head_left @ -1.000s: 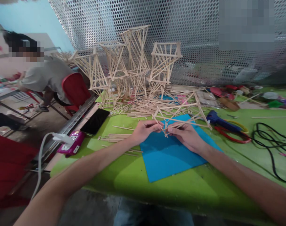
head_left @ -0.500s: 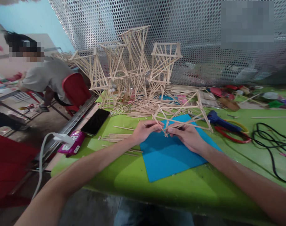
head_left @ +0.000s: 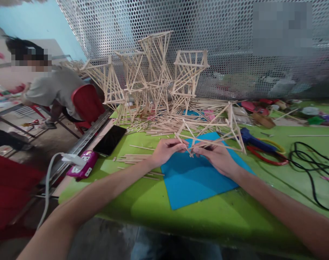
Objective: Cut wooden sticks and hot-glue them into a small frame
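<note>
My left hand (head_left: 165, 151) and my right hand (head_left: 215, 157) meet over a blue sheet (head_left: 197, 177) on the green table (head_left: 180, 213). Both pinch the near corner of a small open frame of thin wooden sticks (head_left: 211, 131), which tilts up and away from me. The fingertips of both hands press together around sticks at that corner joint.
Tall stick towers (head_left: 153, 76) and a heap of loose sticks (head_left: 167, 122) stand behind, against perforated metal. A blue glue gun (head_left: 251, 136), red and black cables (head_left: 310, 162) lie right. A phone (head_left: 109, 139) and a pink power strip (head_left: 81, 164) lie left. Another person sits far left.
The far end of the stick frame has tipped a little higher. My hands stay in nearly the same place.
</note>
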A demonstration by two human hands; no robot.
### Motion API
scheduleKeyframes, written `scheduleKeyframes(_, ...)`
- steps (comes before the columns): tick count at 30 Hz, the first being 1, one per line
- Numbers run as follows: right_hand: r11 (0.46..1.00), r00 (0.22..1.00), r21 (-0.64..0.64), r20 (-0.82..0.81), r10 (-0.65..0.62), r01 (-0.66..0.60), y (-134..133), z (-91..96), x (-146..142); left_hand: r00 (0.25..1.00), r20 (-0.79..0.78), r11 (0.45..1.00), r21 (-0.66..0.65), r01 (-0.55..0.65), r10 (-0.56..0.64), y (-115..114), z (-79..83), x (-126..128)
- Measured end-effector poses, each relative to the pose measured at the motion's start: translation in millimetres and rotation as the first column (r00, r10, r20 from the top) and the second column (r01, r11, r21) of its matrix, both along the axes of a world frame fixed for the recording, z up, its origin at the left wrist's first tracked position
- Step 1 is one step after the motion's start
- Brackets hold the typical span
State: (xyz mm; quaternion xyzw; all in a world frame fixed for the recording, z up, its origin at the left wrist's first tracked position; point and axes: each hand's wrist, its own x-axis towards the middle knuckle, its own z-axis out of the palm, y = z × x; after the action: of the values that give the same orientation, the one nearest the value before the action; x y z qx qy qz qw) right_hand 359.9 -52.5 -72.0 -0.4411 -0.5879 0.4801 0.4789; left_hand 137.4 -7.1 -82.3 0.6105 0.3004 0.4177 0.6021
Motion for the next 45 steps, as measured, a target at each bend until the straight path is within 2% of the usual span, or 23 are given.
scheduleKeyframes(4,0.997,0.993,0.067,0.108,-0.044,0.037,0,8.2,2,1.000,-0.008,1.000,-0.005,0.002,-0.002,-1,-1.5,0)
scheduleKeyframes(7,0.996,0.992,0.072,0.117,-0.050,0.042,-1,12.3,2,1.000,-0.010,1.000,-0.004,0.011,-0.011,-1,-1.6,0)
scheduleKeyframes(12,1.000,0.999,0.031,0.037,0.005,-0.006,-7,15.0,0,0.999,-0.028,1.000,0.010,0.016,-0.015,-4,4.8,-3)
scheduleKeyframes(16,0.997,0.996,-0.054,-0.072,0.055,-0.059,-18,20.1,-3,0.999,-0.019,0.999,0.019,0.039,-0.039,-14,18.5,-7)
scheduleKeyframes(20,0.991,0.986,-0.120,-0.159,0.041,-0.061,-31,26.4,-8,0.998,0.005,0.998,0.026,0.061,-0.061,-28,34.8,-9)
scheduleKeyframes(23,0.989,0.983,-0.139,-0.182,0.017,-0.042,-38,29.7,-10,0.998,-0.007,0.997,0.058,0.058,-0.058,-35,40.8,-9)
scheduleKeyframes(31,0.986,0.983,-0.160,-0.184,0.018,-0.048,-46,31.7,-12,0.995,0.075,0.996,0.076,0.052,-0.058,-44,35.5,-8)
scheduleKeyframes(38,0.981,0.981,-0.188,-0.194,0.010,-0.047,-49,38.5,-13,0.997,0.082,0.995,0.103,0.005,-0.014,-47,39.2,-6)
scheduleKeyframes(45,0.989,0.988,-0.120,-0.144,0.064,-0.081,-48,40.9,-12,0.998,0.057,0.997,0.082,-0.006,0.001,-48,39.4,-6)
